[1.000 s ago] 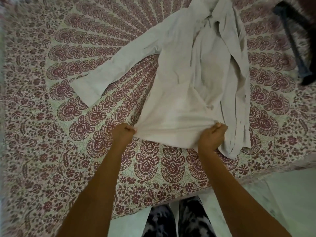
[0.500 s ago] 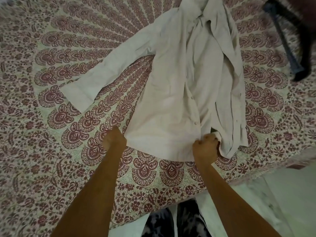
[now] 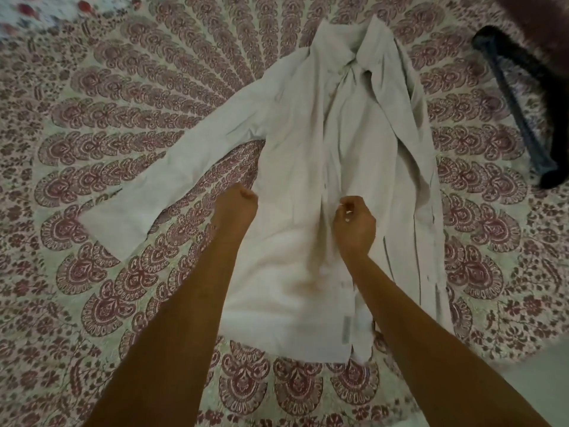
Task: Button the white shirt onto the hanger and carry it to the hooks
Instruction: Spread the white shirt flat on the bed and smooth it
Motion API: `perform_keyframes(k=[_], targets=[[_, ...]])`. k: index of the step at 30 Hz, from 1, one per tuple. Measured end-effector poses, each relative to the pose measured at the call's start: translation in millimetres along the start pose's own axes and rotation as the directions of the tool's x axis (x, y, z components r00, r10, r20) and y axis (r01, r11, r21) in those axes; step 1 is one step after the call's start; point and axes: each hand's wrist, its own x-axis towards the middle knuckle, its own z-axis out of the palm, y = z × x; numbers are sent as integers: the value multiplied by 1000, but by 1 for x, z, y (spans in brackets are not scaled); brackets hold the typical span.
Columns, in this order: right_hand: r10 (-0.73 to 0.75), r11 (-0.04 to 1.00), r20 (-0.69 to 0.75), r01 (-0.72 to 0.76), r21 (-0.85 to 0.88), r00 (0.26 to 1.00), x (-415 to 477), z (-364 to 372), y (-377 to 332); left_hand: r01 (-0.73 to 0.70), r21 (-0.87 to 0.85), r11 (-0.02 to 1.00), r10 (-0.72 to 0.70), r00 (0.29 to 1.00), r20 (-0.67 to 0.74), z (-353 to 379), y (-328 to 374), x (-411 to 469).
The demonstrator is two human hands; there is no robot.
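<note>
**White shirt laid flat on a patterned bedspread, two hands over its front**

At the far upper left, a strip of pale fabric with red flowers (image 3: 18, 13) shows beyond the bed cover. A cream bedspread (image 3: 92, 272) printed with maroon scalloped motifs in rings fills nearly the whole view.

The white shirt (image 3: 292, 149) lies flat on it, collar towards the top and hem nearest the person. One long sleeve stretches out to the left across the print, with its cuff lying low on the left.

The left hand (image 3: 235, 208) is closed in a fist at the shirt's left side edge; it cannot be told whether it pinches the cloth. The right hand (image 3: 354, 226) hovers over the button strip down the middle of the shirt, its fingers curled inward. Whether they grip fabric also cannot be told. Both bare forearms reach in from the bottom.

To the right, the shirt's other side lies folded in long creases. A dark hanger (image 3: 517, 103) rests on the bedspread at the upper right, well apart from the shirt. Pale floor (image 3: 542, 386) shows at the lower right corner.
</note>
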Motion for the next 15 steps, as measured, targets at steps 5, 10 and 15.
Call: perform_keyframes(k=[5,10,15], targets=[[97,995,173,-91,-42,980,77,24,-17,81,-192,978,-87,996,-24,14,41,70],[290,956,491,-226,-188,822,120,57,-33,165,-256,952,-113,972,205,28,63,119],[363,848,557,-513,135,747,137,62,-49,138,-146,980,-136,990,23,41,56,130]])
